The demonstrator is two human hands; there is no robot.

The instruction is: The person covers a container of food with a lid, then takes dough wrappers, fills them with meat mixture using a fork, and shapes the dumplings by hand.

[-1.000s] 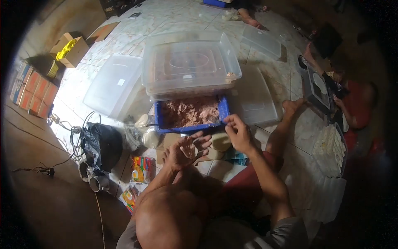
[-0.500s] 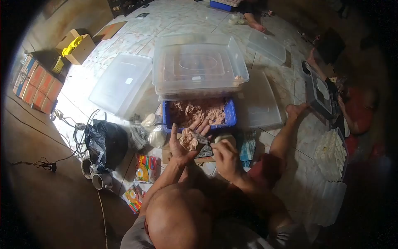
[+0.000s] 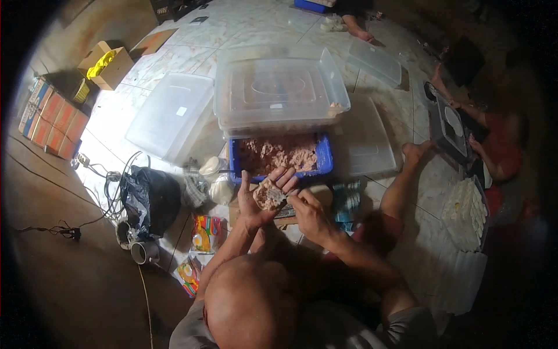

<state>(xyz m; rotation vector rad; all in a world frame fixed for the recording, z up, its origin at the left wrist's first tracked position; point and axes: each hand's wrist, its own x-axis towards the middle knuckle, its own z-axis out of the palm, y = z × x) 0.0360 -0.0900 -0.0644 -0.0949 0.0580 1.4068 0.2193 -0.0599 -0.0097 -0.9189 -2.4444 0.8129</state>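
My left hand [image 3: 253, 215] is palm up with its fingers spread, cradling a thin wrapper with pink minced filling [image 3: 266, 198]. My right hand [image 3: 313, 215] is closed around a small spoon-like metal tool [image 3: 283, 199], its end against the filling; the tool's exact shape is hard to make out. Just beyond my hands stands a blue tub [image 3: 329, 160] partly full of the same pink mince. A large clear plastic container [image 3: 279, 121] stands behind the tub and overhangs its far part.
Clear lids [image 3: 171, 113] lie on the tiled floor. Left are a black plastic bag [image 3: 152, 198], a mug [image 3: 144, 252], cables and noodle packets [image 3: 206, 232]. To the right, a container of pale pieces [image 3: 464, 212] stands near another person's arms [image 3: 491, 163] at a dark appliance [image 3: 450, 131].
My right hand has moved slightly left, bringing the tool into the filling, which looks flatter in the wrapper. The other person's arms at right have shifted over the dark appliance.
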